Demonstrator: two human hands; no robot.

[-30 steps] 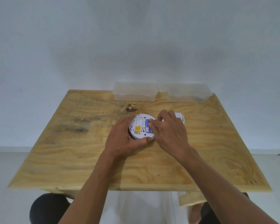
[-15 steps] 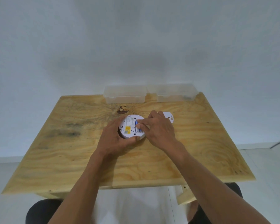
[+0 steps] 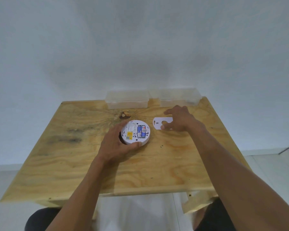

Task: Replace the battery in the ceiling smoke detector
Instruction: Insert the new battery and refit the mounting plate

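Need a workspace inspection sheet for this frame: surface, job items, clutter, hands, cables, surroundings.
Surface: wooden table, dark stains at left.
Job's things: smoke detector lying back-up, batteries seated in the open bay; white mounting plate flat to its right.
Clutter: two clear plastic boxes at the far edge.
Hands: left hand cups the detector's rim; right hand on the plate.
Cables: nothing seen.
Surroundings: plain white wall.

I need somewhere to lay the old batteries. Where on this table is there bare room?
Free: the table's whole left side and the wide near strip toward the front edge. Crowded: the middle, with the left hand on the smoke detector and the right hand on the white mounting plate; two clear boxes line the back edge.
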